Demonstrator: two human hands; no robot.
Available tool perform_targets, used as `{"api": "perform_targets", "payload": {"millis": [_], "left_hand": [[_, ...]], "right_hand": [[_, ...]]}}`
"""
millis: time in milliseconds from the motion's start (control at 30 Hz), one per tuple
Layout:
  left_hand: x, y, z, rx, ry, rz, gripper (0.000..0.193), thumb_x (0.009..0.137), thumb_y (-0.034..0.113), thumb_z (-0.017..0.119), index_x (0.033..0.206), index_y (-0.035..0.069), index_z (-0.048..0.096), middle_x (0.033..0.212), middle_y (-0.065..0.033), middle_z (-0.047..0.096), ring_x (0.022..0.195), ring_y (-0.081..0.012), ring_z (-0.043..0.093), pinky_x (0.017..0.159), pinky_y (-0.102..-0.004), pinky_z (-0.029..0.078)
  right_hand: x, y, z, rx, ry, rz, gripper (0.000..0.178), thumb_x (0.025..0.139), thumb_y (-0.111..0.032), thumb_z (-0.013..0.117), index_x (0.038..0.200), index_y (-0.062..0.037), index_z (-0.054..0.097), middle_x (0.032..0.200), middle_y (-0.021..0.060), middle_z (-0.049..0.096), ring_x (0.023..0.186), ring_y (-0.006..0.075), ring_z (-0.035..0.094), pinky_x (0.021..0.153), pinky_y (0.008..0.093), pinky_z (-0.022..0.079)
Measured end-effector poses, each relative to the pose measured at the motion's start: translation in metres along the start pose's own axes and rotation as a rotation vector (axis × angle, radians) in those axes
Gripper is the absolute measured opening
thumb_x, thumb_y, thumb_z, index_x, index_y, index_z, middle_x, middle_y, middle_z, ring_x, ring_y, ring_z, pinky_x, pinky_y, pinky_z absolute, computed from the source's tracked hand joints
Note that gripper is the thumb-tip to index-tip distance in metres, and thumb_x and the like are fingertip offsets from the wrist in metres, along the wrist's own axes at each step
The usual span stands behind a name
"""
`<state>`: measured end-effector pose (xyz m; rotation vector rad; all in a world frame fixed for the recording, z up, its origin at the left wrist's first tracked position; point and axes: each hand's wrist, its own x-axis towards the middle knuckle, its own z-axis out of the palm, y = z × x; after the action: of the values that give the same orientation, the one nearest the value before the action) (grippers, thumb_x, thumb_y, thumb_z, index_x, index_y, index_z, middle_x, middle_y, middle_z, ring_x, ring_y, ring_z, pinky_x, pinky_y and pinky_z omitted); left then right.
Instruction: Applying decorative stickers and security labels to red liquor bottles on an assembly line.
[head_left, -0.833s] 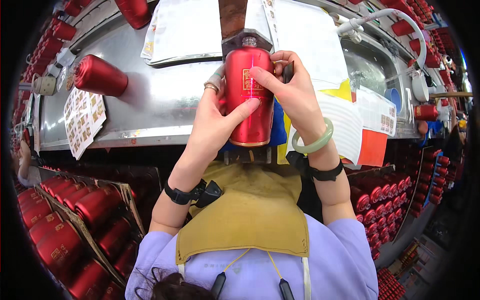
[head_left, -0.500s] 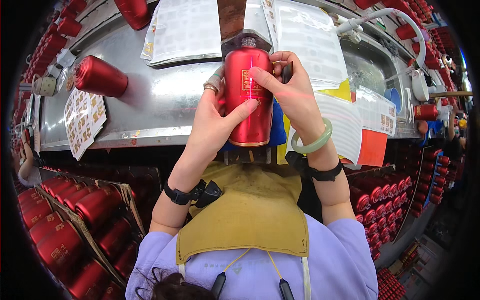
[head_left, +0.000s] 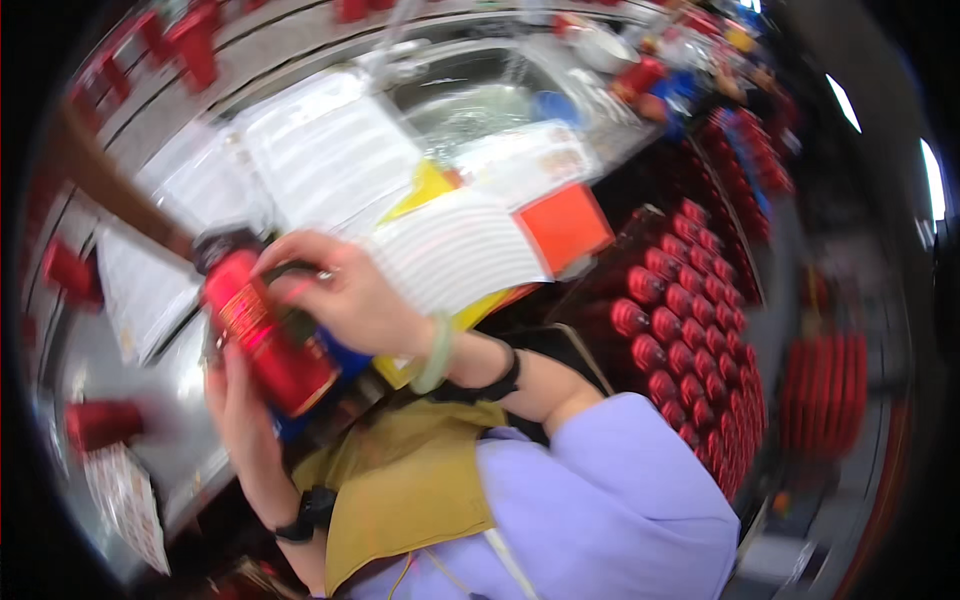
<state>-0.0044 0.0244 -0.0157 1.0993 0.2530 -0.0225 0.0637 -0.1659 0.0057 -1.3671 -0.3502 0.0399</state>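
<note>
A red bottle (head_left: 280, 355) with gold lettering on its front lies tilted in view, its neck end at a dark metal holder (head_left: 228, 244). My left hand (head_left: 238, 400) grips its left side, thumb along the front and fingers partly hidden behind it. Over the bottle's right side is my right hand (head_left: 350, 300), its fingers curled around a small dark object whose kind is blurred. A pale green bangle (head_left: 434, 352) circles my right wrist. Blue material (head_left: 345, 352) shows beneath the bottle.
White sheets (head_left: 330, 150), a striped white sheet (head_left: 455, 250) and an orange-red sheet (head_left: 565, 230) cover the metal counter. A sink (head_left: 475, 115) lies beyond. Another red bottle (head_left: 100, 425) and a label sheet (head_left: 125, 505) are at left. Racked red bottles (head_left: 660, 350) stand at right.
My view has swung to the right, shifting the counter and bottle leftward and tilting them. My left hand has slid lower on the bottle; my right fingers have left its front and curled around the dark object.
</note>
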Motion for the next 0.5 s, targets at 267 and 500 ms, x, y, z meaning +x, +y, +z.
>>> {"api": "perform_targets", "payload": {"millis": [267, 500], "left_hand": [[0.023, -0.018, -0.007, 0.101, -0.098, 0.001, 0.049, 0.109, 0.015, 0.055, 0.152, -0.002, 0.039, 0.147, -0.0144, 0.053, 0.133, -0.0229, 0.054, 0.112, -0.0389, 0.044], [0.005, -0.006, 0.007, 0.057, -0.059, 0.057, 0.049, 0.108, 0.018, 0.056, 0.151, 0.001, 0.041, 0.144, -0.0126, 0.056, 0.130, -0.0208, 0.057, 0.110, -0.0377, 0.046]], "right_hand": [[-0.008, -0.015, -0.015, -0.264, 0.063, -0.113, 0.022, 0.088, -0.004, 0.071, 0.110, -0.0025, 0.071, 0.106, 0.0106, 0.070, 0.107, 0.0252, 0.065, 0.099, 0.0358, 0.049], [-0.018, -0.026, -0.004, -0.148, 0.042, 0.039, 0.025, 0.093, -0.004, 0.071, 0.117, -0.0010, 0.068, 0.111, 0.0077, 0.071, 0.101, 0.0156, 0.067, 0.089, 0.0300, 0.054]]}}
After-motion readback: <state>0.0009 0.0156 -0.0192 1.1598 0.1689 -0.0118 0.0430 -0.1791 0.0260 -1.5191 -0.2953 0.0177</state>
